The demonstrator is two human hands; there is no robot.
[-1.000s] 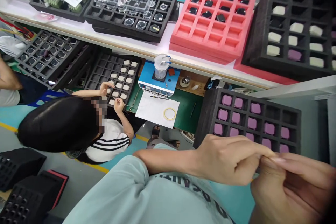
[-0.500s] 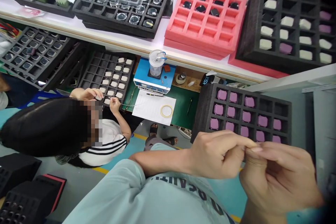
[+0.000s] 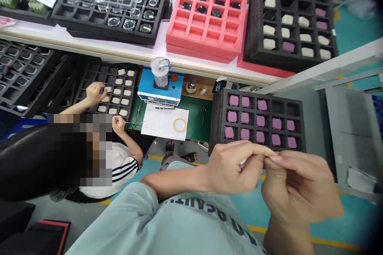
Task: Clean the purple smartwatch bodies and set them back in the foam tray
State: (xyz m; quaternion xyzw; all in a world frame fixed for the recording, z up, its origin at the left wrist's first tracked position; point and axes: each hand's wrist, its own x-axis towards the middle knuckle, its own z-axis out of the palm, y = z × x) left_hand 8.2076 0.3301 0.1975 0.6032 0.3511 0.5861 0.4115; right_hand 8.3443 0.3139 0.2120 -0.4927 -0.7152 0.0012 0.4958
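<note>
My left hand (image 3: 235, 167) is closed, thumb and index finger pinched together at the fingertips. A small whitish bit (image 3: 243, 162) peeks out from its curled fingers, too little to name. Tip to tip with it, my right hand (image 3: 303, 187) pinches as well. Whatever is between the fingertips is hidden. Both hands are raised in front of my chest, over the near edge of a black foam tray (image 3: 303, 127) whose compartments hold several purple square pieces (image 3: 260, 121).
A co-worker's hand (image 3: 96, 92) holds a small dark piece above a black tray (image 3: 89, 75) of white pieces. A blue machine (image 3: 160, 95) carries a clear cup (image 3: 161, 75). Yellow tape (image 3: 179, 125) lies on paper (image 3: 155, 127). The shelf holds a red foam tray (image 3: 209, 32).
My view has swung right, so everything appears further left. My hands stay pinched together, and the whitish bit now shows in the left. The co-worker's hand has lifted with a dark piece.
</note>
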